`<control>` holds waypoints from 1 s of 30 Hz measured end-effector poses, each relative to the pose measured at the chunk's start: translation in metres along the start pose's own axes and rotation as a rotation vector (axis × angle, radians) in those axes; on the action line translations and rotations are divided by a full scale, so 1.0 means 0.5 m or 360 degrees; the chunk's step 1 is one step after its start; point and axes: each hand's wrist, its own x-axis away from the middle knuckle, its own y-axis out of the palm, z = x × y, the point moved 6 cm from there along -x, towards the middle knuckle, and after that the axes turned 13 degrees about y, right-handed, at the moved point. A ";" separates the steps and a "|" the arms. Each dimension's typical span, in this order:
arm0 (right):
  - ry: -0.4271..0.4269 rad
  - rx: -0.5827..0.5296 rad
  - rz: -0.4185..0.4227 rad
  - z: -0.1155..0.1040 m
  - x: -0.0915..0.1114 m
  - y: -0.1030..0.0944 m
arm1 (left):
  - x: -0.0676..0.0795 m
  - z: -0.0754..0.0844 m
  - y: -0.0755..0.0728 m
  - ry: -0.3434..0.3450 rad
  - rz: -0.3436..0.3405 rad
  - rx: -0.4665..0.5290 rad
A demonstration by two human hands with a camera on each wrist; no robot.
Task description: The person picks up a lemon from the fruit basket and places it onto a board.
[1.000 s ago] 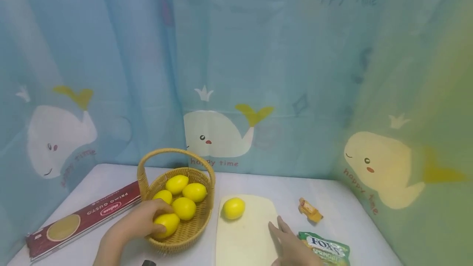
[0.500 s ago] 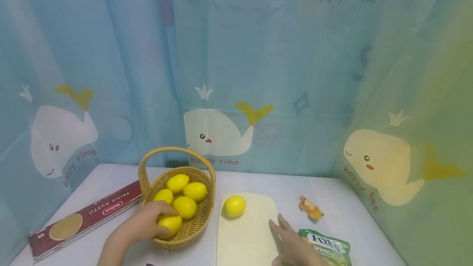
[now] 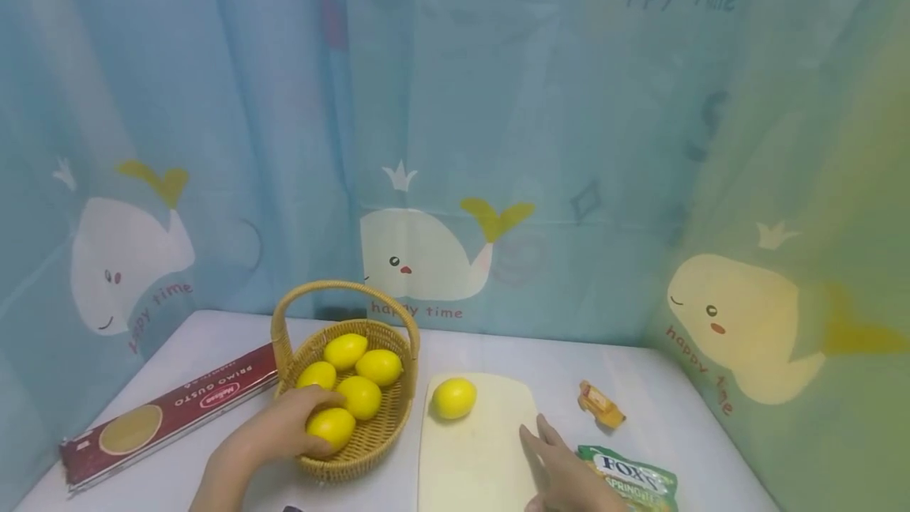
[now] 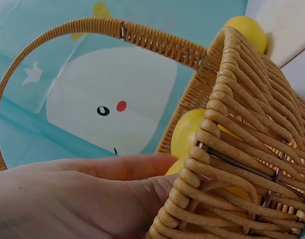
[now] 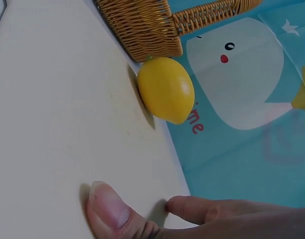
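My left hand (image 3: pixel 280 433) reaches over the near left rim of a wicker basket (image 3: pixel 377 445) and holds a lemon (image 3: pixel 336 427), thumb on the near side and fingers over its left. Several other lemons, one of them a lemon (image 3: pixel 346 352) at the back, lie in the basket. In the left wrist view, the woven wall (image 4: pixel 242 109) hides most of my fingers. On a pale cutting board (image 3: pixel 472 461) rests a single lemon (image 5: pixel 166 89), at the far left corner. My right hand (image 3: pixel 565 476) rests at the board's right edge, thumb and fingers spread, holding nothing.
A dark red spaghetti packet (image 3: pixel 171 417) lies left of the basket. Right of the board are a small orange wrapper (image 3: pixel 601 405) and a green Fox's bag (image 3: pixel 636 480). A whale-print curtain (image 3: pixel 455 101) borders the white table (image 3: pixel 604 358). The basket's tall handle (image 3: pixel 344 285) arches over it.
The lemon under my left hand has shifted slightly right within the basket, and the hand with it. My right hand stays at the board's edge. The head view has shifted a little.
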 end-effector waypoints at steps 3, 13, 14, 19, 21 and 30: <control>-0.0044 0.0004 0.0011 -0.003 0.001 -0.003 | 0.000 0.000 -0.003 -0.0060 0.0021 -0.0006; -0.0013 -0.0055 -0.0014 0.001 -0.001 -0.002 | -0.005 0.009 -0.001 0.0123 -0.0044 -0.0107; -0.0014 -0.0054 -0.0013 0.000 -0.001 -0.002 | -0.006 0.009 0.000 0.0132 -0.0049 -0.0106; 0.0030 -0.0042 -0.0017 -0.001 -0.001 0.002 | -0.004 0.003 0.003 0.0043 -0.0021 -0.0055; 0.0042 -0.0045 -0.0018 -0.001 -0.001 0.002 | -0.004 0.001 0.004 0.0004 -0.0010 -0.0039; -0.0006 -0.0048 -0.0007 -0.005 0.001 0.000 | -0.007 0.006 0.011 0.0050 -0.0024 -0.0039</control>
